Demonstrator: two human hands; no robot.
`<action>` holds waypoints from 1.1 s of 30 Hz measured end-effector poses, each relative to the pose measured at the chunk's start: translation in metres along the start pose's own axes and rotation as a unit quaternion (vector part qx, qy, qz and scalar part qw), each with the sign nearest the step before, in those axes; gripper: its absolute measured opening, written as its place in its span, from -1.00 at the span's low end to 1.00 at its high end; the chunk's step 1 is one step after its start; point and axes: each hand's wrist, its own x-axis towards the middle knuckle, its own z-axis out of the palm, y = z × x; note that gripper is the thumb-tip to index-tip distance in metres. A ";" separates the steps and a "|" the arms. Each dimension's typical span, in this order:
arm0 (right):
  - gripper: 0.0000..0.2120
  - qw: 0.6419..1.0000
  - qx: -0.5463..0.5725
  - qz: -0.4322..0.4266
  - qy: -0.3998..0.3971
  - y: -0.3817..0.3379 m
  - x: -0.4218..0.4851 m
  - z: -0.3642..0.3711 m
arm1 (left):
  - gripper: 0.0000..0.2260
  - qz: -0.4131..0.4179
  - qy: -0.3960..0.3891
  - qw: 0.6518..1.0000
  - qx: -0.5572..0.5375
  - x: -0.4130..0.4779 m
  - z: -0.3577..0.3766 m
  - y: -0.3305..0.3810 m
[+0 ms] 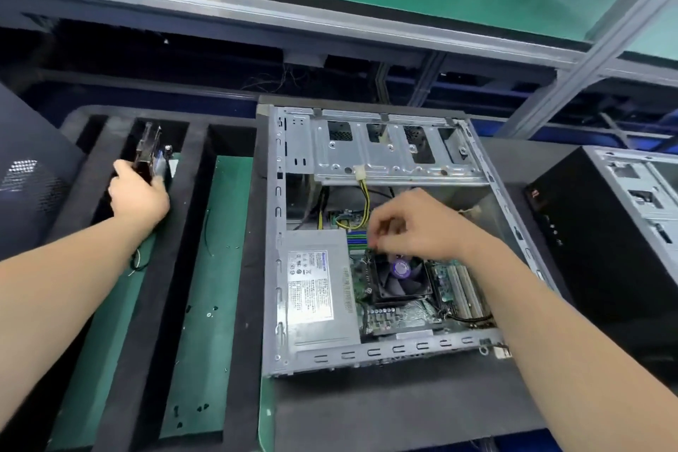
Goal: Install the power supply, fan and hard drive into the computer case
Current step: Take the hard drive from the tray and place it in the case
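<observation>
- While both hands are out over the bench, a second open case [631, 202] stands just right of the work. A black perforated panel [33, 180] sits at the far left.
- Yellow and black wires with a white connector [360, 171] drop from the drive cage [385, 152] into the computer case [273, 268], just beyond my right hand [422, 227].
- That case lies open on its side on black foam. The power supply [319, 290] sits in its near-left corner, label up, and the fan [400, 281] is seated on the motherboard [396, 317] just right of it.
- My right hand hovers over the fan's far edge, its fingers curled and bunched at the far-left corner. I cannot tell whether they pinch anything.
- Left of the case is a black foam tray [198, 231] with long slots running away from me. A few small screws [209, 314] lie on the green floor of one slot, and loose thin wires [137, 264] lie in the next one to the left.
- The hard drive [148, 152] stands on edge in that left slot, its long axis pointing away from me along the slot.
- My left hand [137, 194] grips the drive's near end, fingers wrapped round it.
</observation>
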 end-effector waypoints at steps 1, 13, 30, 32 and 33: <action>-0.91 0.997 0.005 0.007 -0.074 0.002 0.000 0.002 | -0.61 -0.015 0.009 1.000 -0.007 -0.002 0.003 0.002; -0.77 0.977 0.068 0.014 -0.203 0.017 0.003 0.011 | -0.62 -0.089 0.154 0.981 -0.078 -0.013 -0.031 0.030; -0.78 0.948 0.134 -0.167 0.234 -0.063 0.016 -0.013 | -0.63 -0.011 -0.001 0.906 -0.423 -0.123 -0.145 0.145; -0.45 0.915 -0.011 -0.248 0.319 -0.073 0.011 -0.013 | -0.63 0.018 -0.048 0.909 -0.414 -0.154 -0.137 0.167; -0.31 0.908 -0.064 -0.268 0.316 -0.078 0.008 -0.015 | -0.63 0.029 -0.064 0.915 -0.397 -0.168 -0.131 0.177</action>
